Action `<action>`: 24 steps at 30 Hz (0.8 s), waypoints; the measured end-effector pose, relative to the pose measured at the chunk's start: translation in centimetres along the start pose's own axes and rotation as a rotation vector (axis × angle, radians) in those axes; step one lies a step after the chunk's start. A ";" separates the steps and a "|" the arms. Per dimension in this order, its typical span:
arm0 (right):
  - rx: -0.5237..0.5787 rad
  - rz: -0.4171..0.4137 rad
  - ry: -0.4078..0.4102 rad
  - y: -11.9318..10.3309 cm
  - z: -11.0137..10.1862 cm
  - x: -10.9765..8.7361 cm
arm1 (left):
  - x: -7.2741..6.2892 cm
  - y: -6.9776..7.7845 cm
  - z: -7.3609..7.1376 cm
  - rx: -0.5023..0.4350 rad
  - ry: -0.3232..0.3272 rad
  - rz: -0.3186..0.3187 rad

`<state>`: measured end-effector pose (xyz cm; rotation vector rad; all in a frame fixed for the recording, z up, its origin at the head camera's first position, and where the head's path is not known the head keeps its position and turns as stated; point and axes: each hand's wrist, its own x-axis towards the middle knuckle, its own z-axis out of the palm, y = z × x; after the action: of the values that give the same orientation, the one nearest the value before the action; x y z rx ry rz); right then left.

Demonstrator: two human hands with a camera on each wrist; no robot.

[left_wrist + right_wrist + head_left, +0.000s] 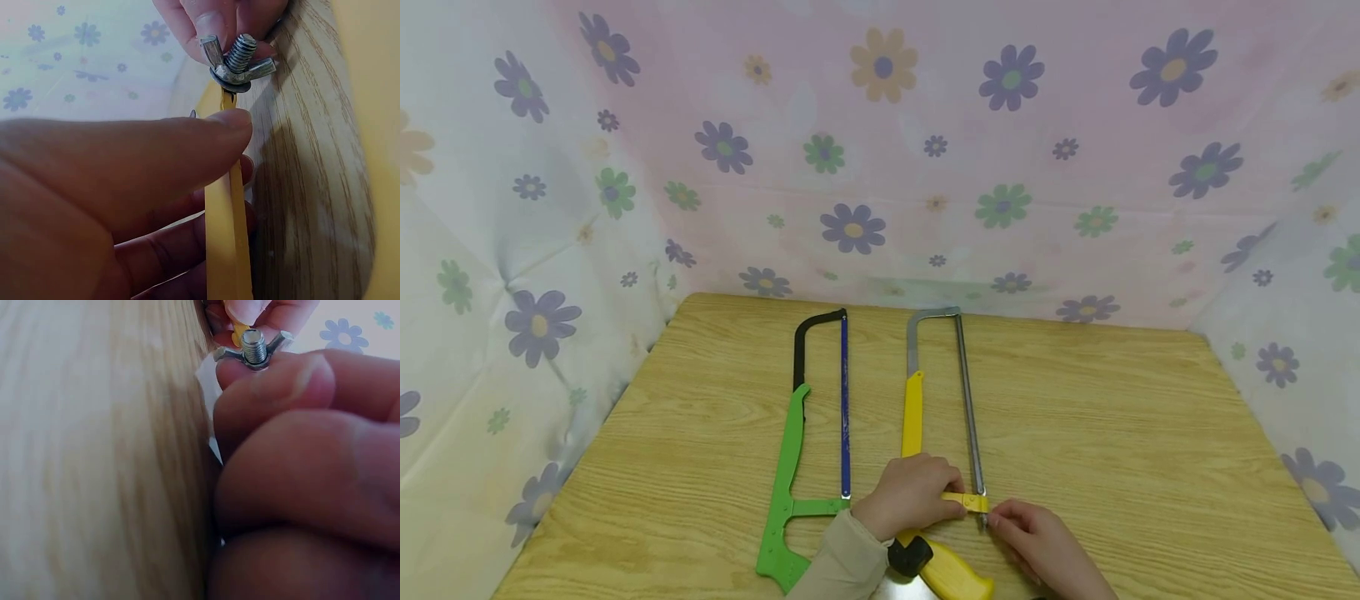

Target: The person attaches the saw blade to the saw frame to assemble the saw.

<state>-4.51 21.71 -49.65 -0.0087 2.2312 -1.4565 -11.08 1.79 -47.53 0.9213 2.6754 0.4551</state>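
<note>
A yellow-handled hacksaw [912, 417] lies on the table with its grey blade [967, 400] on the right side. My left hand [913, 496] grips its yellow lower crossbar [228, 250], thumb on one side and fingers on the other. At the bar's end, a metal wing nut [256, 70] sits on a threaded bolt [242, 53] that sticks out past it. Curled fingers of my right hand [1045, 546] hold the wing nut, one fingertip right behind it in the left wrist view. The grip [953, 571] of this hacksaw shows below my left wrist.
Left of the hands lies a green-handled hacksaw [792, 450] with a blue blade [846, 408]. Both saws are on a wood-grain table [1112, 417]. Flower-patterned cloth [925, 175] hangs along the back and both sides.
</note>
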 end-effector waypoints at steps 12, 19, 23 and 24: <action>0.034 0.021 -0.017 0.0 0.0 0.1 | 0.1 0.0 0.1 0.001 0.003 -0.003; -0.003 0.008 0.002 0.0 0.0 0.1 | 0.0 0.1 0.0 -0.001 0.006 -0.002; -0.038 0.004 0.024 0.1 0.1 0.1 | 0.0 0.0 0.0 0.001 0.011 -0.001; -0.047 0.006 0.031 0.1 0.1 0.2 | 0.0 0.0 0.0 0.002 0.012 0.001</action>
<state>-4.57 21.58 -49.85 0.0050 2.2880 -1.4104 -11.08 1.82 -47.52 0.9230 2.6868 0.4597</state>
